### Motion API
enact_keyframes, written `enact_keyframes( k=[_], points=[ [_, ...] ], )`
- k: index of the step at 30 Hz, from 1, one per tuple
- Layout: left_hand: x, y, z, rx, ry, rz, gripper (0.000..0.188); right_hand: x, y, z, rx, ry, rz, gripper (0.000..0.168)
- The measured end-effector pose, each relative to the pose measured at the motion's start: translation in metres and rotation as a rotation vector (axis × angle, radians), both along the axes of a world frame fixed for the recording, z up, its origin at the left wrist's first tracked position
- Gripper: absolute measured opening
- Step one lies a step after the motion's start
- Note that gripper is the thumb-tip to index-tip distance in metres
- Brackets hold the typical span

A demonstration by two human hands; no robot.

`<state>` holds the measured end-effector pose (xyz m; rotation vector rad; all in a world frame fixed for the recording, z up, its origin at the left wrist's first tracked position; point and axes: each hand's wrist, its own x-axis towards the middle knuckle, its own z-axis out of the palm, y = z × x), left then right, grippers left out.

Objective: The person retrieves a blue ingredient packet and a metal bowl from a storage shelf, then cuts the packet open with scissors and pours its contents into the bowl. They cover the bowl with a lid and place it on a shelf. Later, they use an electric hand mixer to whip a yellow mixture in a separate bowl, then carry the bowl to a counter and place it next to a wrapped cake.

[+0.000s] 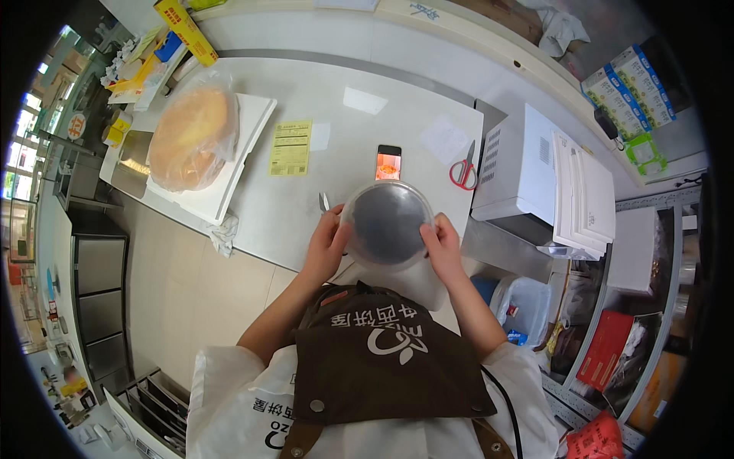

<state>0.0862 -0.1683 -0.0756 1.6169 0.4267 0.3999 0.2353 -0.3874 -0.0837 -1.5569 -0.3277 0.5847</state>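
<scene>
My left hand (328, 240) and my right hand (442, 241) grip opposite sides of a round tub with a translucent plastic lid (387, 224). Something dark shows through the lid; its kind cannot be made out. Just beyond the tub, on the white worktop (344, 149), a phone (389, 163) displays a picture with its screen lit. By my left hand, a metal blade tip (324, 201) pokes out, the rest hidden. Scissors with red and grey handles (463, 174) lie farther right. A yellow printed slip (290, 147) rests left of the phone.
To the left, round cake layers in a plastic bag (192, 135) sit on a white board (248, 137). A cloth (223, 234) hangs at the worktop's front edge. At right stands a white appliance (516, 166) with stacked white sheets (582, 192). A lined bin (522, 310) is below.
</scene>
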Motion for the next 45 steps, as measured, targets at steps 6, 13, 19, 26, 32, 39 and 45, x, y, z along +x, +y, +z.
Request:
enact_keyframes(
  k=[6,13,19,26,32,39,45],
  points=[
    [-0.014,0.003,0.046,0.158,-0.239,-0.003,0.015,-0.016,-0.011,0.031,0.156,-0.221,0.052,0.037],
    [-0.025,-0.004,0.037,0.107,-0.134,0.051,0.019,-0.012,-0.004,0.024,0.124,-0.197,0.058,0.037],
    [0.0,0.005,0.047,-0.081,0.188,0.096,0.022,0.013,0.016,0.034,0.045,0.104,0.047,0.036],
    [-0.004,0.004,0.051,0.069,0.062,0.084,0.025,-0.012,0.0,0.042,0.069,-0.013,0.049,0.036],
    [-0.01,-0.004,0.053,0.095,-0.108,0.095,0.022,-0.01,-0.002,0.054,0.197,-0.133,0.05,0.033],
    [-0.013,-0.004,0.066,0.067,0.182,0.048,0.024,0.0,-0.007,0.041,-0.022,-0.139,0.128,0.028],
    [-0.006,0.001,0.063,0.104,0.158,0.007,0.022,0.003,-0.012,0.033,-0.004,-0.174,0.098,0.035]
  ],
)
